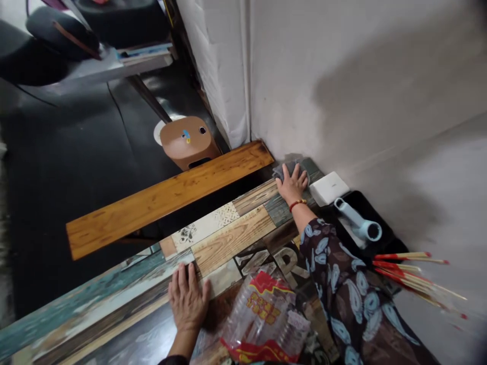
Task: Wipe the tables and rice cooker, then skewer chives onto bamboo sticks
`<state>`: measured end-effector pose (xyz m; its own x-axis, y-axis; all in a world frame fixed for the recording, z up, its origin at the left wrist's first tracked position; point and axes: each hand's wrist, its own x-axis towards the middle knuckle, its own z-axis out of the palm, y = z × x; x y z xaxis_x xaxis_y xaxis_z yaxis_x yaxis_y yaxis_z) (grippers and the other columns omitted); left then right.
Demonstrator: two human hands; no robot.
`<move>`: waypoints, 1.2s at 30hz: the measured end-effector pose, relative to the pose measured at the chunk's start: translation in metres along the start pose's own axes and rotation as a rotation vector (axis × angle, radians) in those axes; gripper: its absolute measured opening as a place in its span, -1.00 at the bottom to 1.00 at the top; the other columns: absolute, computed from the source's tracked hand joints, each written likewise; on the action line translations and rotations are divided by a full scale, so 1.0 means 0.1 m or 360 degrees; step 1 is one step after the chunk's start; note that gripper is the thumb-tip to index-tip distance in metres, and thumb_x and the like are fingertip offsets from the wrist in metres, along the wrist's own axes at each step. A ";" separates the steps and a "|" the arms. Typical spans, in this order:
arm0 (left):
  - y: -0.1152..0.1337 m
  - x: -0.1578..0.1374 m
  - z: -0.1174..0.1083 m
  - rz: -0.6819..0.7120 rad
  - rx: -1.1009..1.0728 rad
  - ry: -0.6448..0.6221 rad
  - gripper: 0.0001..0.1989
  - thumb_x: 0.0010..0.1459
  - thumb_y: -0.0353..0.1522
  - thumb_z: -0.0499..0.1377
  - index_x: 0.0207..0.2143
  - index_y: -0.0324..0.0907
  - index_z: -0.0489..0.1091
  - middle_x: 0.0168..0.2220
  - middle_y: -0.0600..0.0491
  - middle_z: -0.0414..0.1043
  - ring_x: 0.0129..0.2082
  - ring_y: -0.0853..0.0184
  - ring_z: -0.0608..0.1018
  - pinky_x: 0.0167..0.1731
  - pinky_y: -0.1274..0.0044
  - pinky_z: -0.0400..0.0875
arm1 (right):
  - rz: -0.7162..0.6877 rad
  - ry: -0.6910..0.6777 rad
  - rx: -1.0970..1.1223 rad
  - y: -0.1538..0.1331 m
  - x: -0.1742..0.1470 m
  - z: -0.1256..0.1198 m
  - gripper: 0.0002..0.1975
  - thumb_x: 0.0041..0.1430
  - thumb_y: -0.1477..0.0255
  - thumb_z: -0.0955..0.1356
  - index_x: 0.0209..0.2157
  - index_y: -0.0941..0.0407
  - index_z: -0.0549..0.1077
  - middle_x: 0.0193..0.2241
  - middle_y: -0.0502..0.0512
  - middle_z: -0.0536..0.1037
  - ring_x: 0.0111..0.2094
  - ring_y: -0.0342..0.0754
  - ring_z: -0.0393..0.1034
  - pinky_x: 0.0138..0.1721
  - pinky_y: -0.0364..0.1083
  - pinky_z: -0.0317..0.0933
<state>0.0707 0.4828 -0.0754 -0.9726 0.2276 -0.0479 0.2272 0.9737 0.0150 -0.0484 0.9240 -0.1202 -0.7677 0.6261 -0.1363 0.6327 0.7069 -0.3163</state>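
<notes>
My right hand point(292, 185) presses a grey cloth point(280, 171) onto the far corner of the table, its fingers spread over the rag. A red beaded bracelet circles that wrist. Flat on the patterned tabletop point(228, 241) rests my left hand point(187, 299), fingers stretched out and holding nothing. Between my arms lies a clear plastic package point(262, 319) with red and yellow printing; what is inside is hard to make out.
Along the wall stand a white box point(329, 188), a black tray point(384, 223) with a light-blue handled tool point(359, 220), and several red-wrapped sticks point(418, 279). Beyond the table are a wooden bench point(167, 195) and a brown bin point(188, 139).
</notes>
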 end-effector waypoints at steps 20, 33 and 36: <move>0.02 -0.02 -0.08 0.0029 -0.0170 0.0030 -0.34 0.29 -0.13 -0.08 0.33 -0.32 0.07 0.39 -0.25 -0.07 0.40 0.00 -0.05 0.32 0.11 -0.15 | -0.0503 -0.0287 0.0133 0.23 -1.82 -0.04 -0.37 0.20 0.44 0.35 0.27 -0.20 0.24 0.39 0.00 0.04 0.37 0.23 -0.13 0.27 0.23 -0.06; 0.36 -0.58 -0.32 0.0404 -0.0770 -0.0812 -0.13 0.06 -0.07 0.14 0.30 -0.39 0.04 0.25 -0.34 0.24 0.24 -0.01 0.35 0.19 0.21 0.26 | -0.0096 -0.0250 0.0612 0.70 -4.00 -0.15 -0.35 0.09 0.58 0.34 0.25 0.06 0.31 0.34 0.29 0.15 0.36 0.19 -0.03 0.27 0.26 0.00; 0.15 -0.64 -0.33 0.0248 -0.0825 -0.0801 -0.17 -0.01 -0.09 0.17 0.24 -0.37 0.15 0.18 -0.32 0.34 0.15 -0.02 0.45 0.14 0.21 0.33 | -0.0177 -0.0270 0.0826 0.55 -4.12 -0.11 -0.40 -0.07 0.47 0.46 0.09 -0.06 0.48 0.22 0.15 0.38 0.26 0.16 0.19 0.21 0.16 0.16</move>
<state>0.1346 0.4823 -0.0387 -0.7619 0.4588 -0.4573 0.1870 0.8317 0.5228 0.3041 0.7083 -0.0714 -0.8598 0.4649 -0.2112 0.4464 0.4839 -0.7527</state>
